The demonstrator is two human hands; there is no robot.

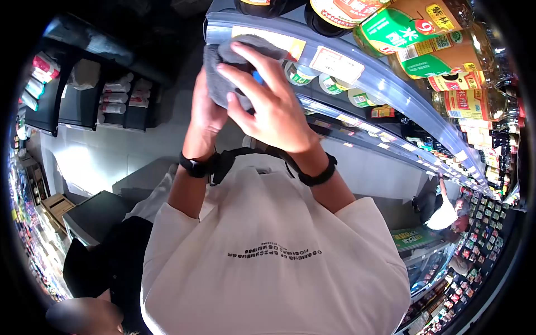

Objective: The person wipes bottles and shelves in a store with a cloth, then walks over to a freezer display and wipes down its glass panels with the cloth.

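"Beside the shelf [385,78], what's in your hands?"

"Grey cloth [215,75], bunched between both. My left hand [209,111] holds its side, fingers mostly hidden behind. My right hand [273,109] grips the front, fingers a bit spread, tips on the fabric."

"Anything inside?"

"Can't tell. Dark gap under my right fingers, blue patch [257,77] between them. Could be part of the cloth, could be something within."

"Where is it exactly?"

"Up in front of me, at the near end of the shelf, overlapping a yellow price tag [296,49] from my view. Touching the shelf or not: can't tell."

"Progress?"

"Done: cloth in hand, both hands on it. I'd call it mid-handling. Neither hand is free, cloth isn't set down."

"What's left?"

"Letting go, putting it down: not done. How much more handling it needs, one view won't say. No finished result that I can see."

"Bottles?"

"Bottles [391,30] on the shelf, to the right of the cloth. Neither hand on them. Green-labelled goods [329,85] lower down, same: no hand there."

"Anyone else on it?"

"No. Person in black [128,262] at lower left, person in white [442,215] far off right. Neither has a hand on the cloth."
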